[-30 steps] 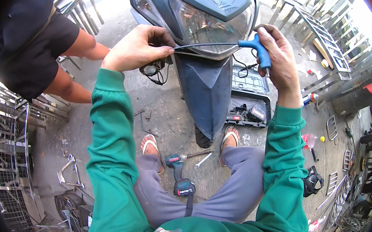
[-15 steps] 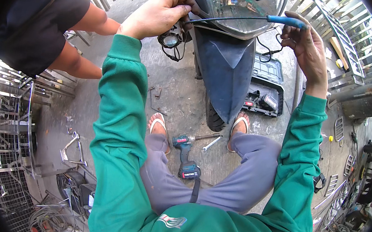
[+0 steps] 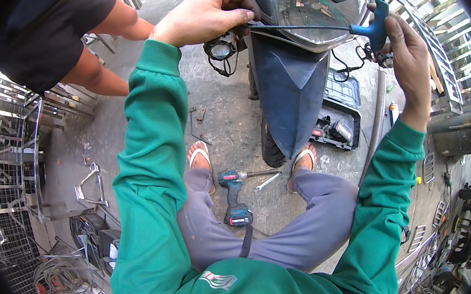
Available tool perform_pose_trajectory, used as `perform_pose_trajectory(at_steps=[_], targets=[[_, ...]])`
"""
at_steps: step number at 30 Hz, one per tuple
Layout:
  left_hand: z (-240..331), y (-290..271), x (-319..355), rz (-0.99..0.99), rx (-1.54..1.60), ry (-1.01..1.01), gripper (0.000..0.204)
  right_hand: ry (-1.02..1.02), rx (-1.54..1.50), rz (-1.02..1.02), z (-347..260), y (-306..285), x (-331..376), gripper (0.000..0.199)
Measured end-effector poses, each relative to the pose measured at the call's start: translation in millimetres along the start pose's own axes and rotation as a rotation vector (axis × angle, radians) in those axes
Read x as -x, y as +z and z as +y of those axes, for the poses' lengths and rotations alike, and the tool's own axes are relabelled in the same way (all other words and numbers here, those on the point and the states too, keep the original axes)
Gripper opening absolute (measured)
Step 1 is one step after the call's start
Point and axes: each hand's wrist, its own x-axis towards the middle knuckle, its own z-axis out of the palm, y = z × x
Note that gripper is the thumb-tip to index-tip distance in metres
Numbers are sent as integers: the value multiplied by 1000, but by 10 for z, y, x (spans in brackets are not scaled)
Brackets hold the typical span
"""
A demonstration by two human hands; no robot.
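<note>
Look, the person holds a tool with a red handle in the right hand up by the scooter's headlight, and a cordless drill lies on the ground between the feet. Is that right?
Not quite. The head view shows the T-handle wrench in the right hand has a blue handle, not red. It is up by the scooter's headlight, and the cordless drill does lie on the ground between the feet.

Both arms, in green sleeves, reach up and away from the body toward the far side. The left hand (image 3: 205,16) lies palm down at far left, fingers curled over and pinched together at their tips. The right hand (image 3: 408,61) is raised at far right, wrist bent, fingers wrapped closed in a fist-like grip. The hands are well apart.
</note>
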Motion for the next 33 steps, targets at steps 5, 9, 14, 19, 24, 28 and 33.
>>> perform_pose_trajectory(at_steps=[5,9,14,19,24,28,33], targets=[[-37,12,-32,-23,123,-21,22,38,18,-33,-62,-8,-24,42],[-57,44,-51,36,82,-20,23,-83,-177,8,-102,-15,-111,26],[-20,-39,16,45,22,-42,29,-127,-149,-159,-23,-123,-105,38],[43,212,317,361,621,-24,44,-165,-161,-68,152,-101,-13,35],[-15,691,490,591,227,35,31,-321,61,-85,103,-182,-70,33],[-28,721,418,638,163,85,26,-468,190,-87,99,-233,-145,33],[-27,726,392,654,202,96,24,-167,119,-217,220,-318,-194,45]])
